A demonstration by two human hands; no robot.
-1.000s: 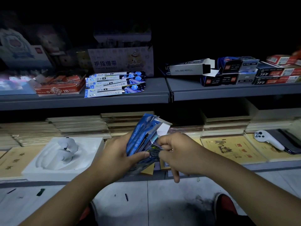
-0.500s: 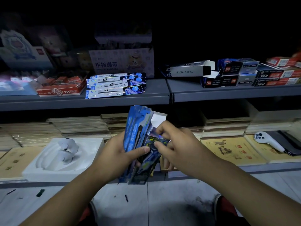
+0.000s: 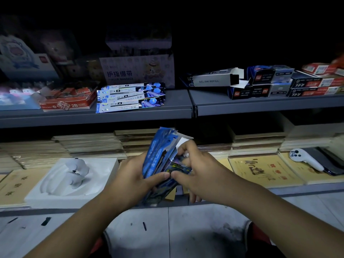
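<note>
The left grip [image 3: 128, 181] is curled round a fanned bundle of blue packets [image 3: 158, 155], thumb pressed on its front. The right grip [image 3: 201, 175] pinches the dark front packet [image 3: 178, 167] of that bundle between thumb and fingers. The bundle stands nearly upright in the air above the front edge of the lower shelf [image 3: 279, 190] and hides the exercise books right behind it. Stacks of exercise books [image 3: 89, 144] fill that shelf, with yellow-covered ones [image 3: 260, 170] lying flat towards its right. A white moulded tray [image 3: 100, 183] near the left of the front edge holds a white controller [image 3: 76, 170], and a second white controller [image 3: 305, 159] lies at the right end. On the upper shelf [image 3: 176, 107], more blue-and-silver packets [image 3: 130, 97] lie stacked by the front edge, just beside an open red 2B display box [image 3: 68, 103] with red packs inside. A gel ink refill carton [image 3: 214, 81] lies on its side, end flap open, its inside too dark to read, next to stacked dark refill boxes [image 3: 260, 84]
</note>
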